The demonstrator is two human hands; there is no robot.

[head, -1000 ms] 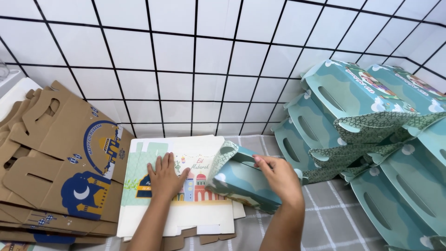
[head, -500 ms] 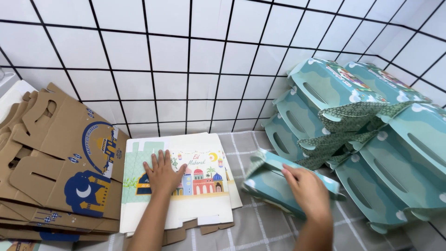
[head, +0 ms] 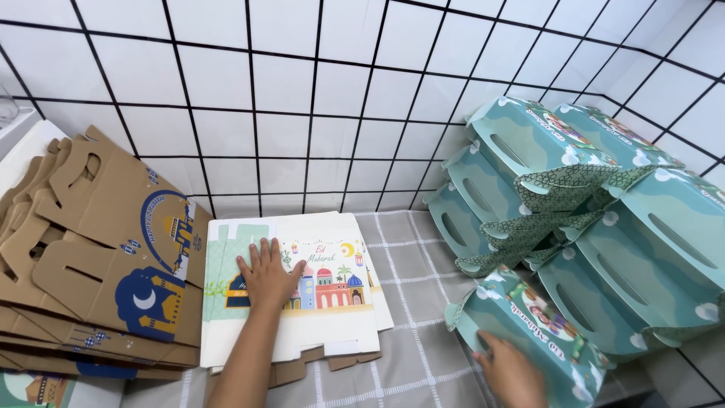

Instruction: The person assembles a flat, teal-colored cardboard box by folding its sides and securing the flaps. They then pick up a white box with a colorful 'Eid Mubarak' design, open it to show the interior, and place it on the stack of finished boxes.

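white tiled walls meet behind a grey checked cloth [head: 423,302]. left hand [head: 268,273] lies flat, fingers spread, pinning a stack of flat printed cartons [head: 317,317]. right hand [head: 513,370] grips a folded teal gift box [head: 529,325], setting it against the heap of finished teal boxes [head: 604,219]. brown cardboard blanks [head: 91,249] lean at left.
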